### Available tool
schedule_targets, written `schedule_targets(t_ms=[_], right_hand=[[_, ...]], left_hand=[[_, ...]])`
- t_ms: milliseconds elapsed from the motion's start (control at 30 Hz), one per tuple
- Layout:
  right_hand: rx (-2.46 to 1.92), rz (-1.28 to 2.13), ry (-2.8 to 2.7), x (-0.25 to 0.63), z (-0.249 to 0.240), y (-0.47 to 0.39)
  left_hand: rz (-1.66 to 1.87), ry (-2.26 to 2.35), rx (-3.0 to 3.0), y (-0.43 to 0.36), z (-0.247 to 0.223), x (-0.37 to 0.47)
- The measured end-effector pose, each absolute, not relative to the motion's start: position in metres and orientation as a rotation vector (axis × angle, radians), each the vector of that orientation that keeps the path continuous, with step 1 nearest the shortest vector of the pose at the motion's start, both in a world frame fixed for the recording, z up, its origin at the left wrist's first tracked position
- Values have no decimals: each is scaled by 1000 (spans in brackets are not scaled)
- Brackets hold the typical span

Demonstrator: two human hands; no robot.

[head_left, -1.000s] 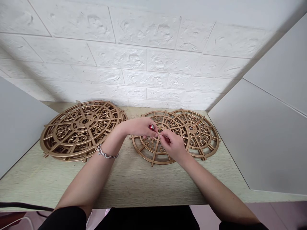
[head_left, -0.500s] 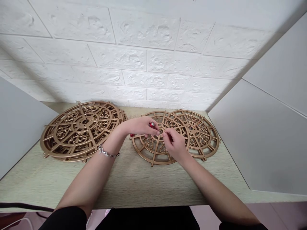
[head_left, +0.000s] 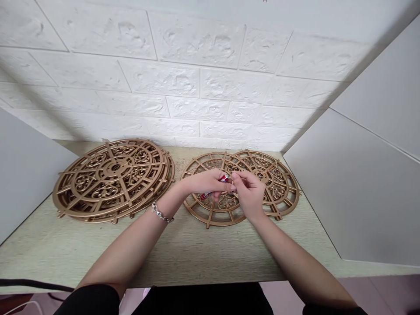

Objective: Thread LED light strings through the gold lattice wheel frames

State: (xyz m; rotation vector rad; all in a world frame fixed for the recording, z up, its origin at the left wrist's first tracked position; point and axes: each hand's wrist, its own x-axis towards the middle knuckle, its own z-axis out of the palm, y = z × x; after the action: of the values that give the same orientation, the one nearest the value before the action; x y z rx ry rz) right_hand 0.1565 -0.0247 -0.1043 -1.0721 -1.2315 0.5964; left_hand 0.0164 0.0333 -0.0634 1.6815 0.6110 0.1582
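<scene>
Where hands (head_left: 210, 181) (head_left: 250, 192) converge, gold latticework (head_left: 211, 212) lies beneath; left holds red object (head_left: 225, 178).

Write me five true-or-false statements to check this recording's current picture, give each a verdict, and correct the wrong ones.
1. The left hand holds a thin red-and-silver object. True.
2. The silver bracelet is on the right wrist. False: it is on the left wrist.
3. The front gold disc and the back gold disc overlap. True.
4. The right hand is far from the left. False: the two hands are close together, their fingertips almost meeting.
5. The stack of gold discs lies to the right of both hands. False: it lies to their left.
</scene>
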Motion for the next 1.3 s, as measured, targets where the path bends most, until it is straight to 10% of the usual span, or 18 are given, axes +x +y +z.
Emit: schedule_targets(t_ms=[1300], right_hand=[[-877,471,-1443,156,-105,-31]], left_hand=[[334,647,1312,19,-63,27]])
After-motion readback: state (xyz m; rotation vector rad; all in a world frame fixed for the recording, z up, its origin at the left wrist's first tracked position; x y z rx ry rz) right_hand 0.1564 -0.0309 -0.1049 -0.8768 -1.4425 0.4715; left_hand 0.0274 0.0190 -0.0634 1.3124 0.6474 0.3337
